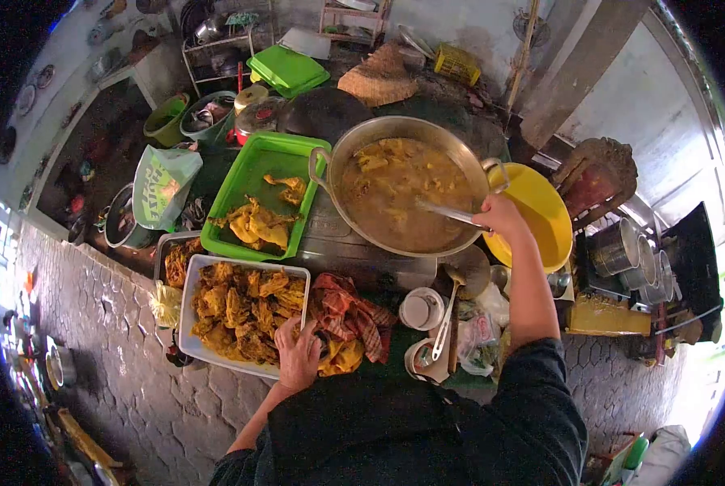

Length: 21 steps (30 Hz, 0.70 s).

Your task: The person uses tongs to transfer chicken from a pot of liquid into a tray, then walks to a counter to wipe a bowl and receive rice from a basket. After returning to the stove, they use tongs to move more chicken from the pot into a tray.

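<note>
- Gripping the metal utensil (452,213), the right hand (500,216) closes around its handle; the far end sits in the liquid of the large pot (407,127).
- Left hand (298,354): fingers bent at the right rim of the white tray (187,320), beside chicken pieces (233,308); cannot tell whether it grips.
- Edges: red cloth (350,312) lies just beside this rim.
- Open room: bare upper end of the green tray (259,166).
- Writing: green lettering on the plastic bag (168,182), not clearly legible.
</note>
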{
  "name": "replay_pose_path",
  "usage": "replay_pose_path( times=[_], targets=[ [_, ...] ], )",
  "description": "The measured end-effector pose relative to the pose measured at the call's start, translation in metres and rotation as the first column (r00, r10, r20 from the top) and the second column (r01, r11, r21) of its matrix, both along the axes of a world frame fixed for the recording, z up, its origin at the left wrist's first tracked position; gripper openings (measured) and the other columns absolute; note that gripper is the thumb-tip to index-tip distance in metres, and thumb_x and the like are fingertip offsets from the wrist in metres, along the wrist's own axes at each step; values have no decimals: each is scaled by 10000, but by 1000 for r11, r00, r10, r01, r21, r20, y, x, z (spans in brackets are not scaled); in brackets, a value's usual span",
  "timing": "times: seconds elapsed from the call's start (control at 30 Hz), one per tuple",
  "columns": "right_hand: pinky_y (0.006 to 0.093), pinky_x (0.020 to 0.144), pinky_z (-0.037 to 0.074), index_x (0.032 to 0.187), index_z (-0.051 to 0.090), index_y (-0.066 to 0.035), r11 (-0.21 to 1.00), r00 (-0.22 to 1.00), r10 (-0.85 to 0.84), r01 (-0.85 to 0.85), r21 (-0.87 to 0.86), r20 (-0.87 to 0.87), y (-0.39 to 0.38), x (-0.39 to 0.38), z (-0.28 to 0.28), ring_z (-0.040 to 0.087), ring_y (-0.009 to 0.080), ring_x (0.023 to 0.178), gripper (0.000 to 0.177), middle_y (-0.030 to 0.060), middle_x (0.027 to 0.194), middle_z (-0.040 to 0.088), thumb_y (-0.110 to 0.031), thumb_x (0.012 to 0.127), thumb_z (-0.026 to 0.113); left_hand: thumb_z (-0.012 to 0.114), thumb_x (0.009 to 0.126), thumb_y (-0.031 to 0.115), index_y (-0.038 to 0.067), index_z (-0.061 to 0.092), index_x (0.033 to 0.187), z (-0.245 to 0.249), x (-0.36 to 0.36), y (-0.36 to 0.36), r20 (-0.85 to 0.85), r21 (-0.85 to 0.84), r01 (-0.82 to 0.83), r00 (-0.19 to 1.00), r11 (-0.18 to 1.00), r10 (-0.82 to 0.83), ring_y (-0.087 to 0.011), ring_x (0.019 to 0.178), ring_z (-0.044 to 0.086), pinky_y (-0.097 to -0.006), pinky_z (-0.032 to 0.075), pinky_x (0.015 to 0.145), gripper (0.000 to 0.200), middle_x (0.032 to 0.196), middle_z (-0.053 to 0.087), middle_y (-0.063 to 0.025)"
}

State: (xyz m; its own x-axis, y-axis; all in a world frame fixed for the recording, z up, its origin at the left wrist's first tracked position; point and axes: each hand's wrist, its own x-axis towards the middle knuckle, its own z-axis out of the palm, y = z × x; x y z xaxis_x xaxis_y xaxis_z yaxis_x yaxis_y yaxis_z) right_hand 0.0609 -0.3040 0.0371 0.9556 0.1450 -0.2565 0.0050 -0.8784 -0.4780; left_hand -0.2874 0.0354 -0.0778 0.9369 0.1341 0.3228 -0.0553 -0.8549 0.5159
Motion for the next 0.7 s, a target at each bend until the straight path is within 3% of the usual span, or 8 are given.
replay_pose_path(
  times=[0.03,0.17,0.23,0.33,0.43,0.57,0.67,0.7],
  targets=[
    [361,535,517,918,574,5,999,998,-10,8,-36,-54,0,8,-1,642,236,720,397,134,855,620,-272,683,734,577,830,108,78,499,1210,0,-1,-1,-4,5,-3,1000,1000,3,-377,1125,373,-527,293,943,390,1193,377,-166],
    [398,635,534,1119,553,-22,958,996,88,-83,-276,6,9,31,-25,645,277,822,540,167,1029,617,-329,703,709,569,826,103,81,493,1216,-5,-4,-8,-29,13,-28,999,1000,28,-384,1114,376,-526,290,943,398,1200,377,-173],
    [435,770,507,1249,498,-69,870,959,283,-248,-427,19,14,36,-42,622,313,937,657,181,1125,594,-404,717,687,566,824,100,82,493,1216,-6,-4,-11,-55,17,-41,998,999,42,-386,1109,377,-525,288,942,399,1205,376,-175],
    [451,878,454,1116,562,-16,844,942,333,-277,-459,43,32,-1,-8,574,355,1025,557,203,1089,602,-431,751,635,555,825,95,78,494,1215,-5,-3,-16,-39,15,-33,999,999,33,-388,1097,380,-522,290,935,395,1203,378,-180],
    [460,837,471,1072,600,-52,815,958,279,-271,-512,-63,23,-5,10,592,348,988,522,197,1062,613,-480,773,590,560,820,92,76,489,1212,-8,-4,-17,-25,30,-26,999,999,26,-387,1092,381,-518,296,926,399,1200,382,-180],
    [473,783,481,1021,623,-69,853,961,273,-217,-474,52,-18,-35,29,612,352,932,477,179,1013,635,-485,801,545,567,809,86,70,486,1201,-7,-6,-19,-56,30,-24,998,999,25,-390,1093,380,-512,294,928,400,1196,386,-182],
    [453,742,480,1051,602,-41,948,978,139,-86,-306,157,-47,-62,11,638,331,794,468,169,898,653,-449,832,539,572,815,92,63,481,1206,-7,-4,-23,-82,42,-14,996,999,17,-378,1076,407,-492,327,909,403,1198,384,-188],
    [409,657,474,1077,589,-33,998,993,8,0,-70,118,-56,-67,-16,617,271,707,479,140,818,637,-450,848,536,576,822,103,57,477,1215,-8,-2,-25,-97,77,-4,995,997,11,-366,1054,436,-474,367,882,408,1200,382,-192]
  ],
)
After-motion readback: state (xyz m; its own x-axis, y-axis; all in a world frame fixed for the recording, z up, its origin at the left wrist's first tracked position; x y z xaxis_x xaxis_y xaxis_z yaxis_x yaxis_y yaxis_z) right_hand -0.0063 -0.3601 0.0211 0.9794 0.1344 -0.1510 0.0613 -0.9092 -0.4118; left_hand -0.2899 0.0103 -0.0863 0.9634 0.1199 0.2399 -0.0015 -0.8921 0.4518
